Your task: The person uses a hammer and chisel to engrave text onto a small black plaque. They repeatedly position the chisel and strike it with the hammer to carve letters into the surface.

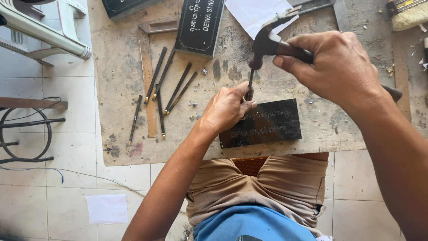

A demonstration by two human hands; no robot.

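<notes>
Hammer on chisel, over slab.
Left hand [227,107] pinches chisel [249,87] upright on black slab [267,125]; right hand [336,67] grips hammer [267,42], head touching chisel top.

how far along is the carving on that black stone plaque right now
Already done: the dark plaque on the wooden board shows two rows of cut lettering. In hand: the left hand sets a thin chisel at the upper row, and the right hand holds the hammer over it. Left: I cannot tell how much lettering remains. Spare chisels lie alongside.
</notes>
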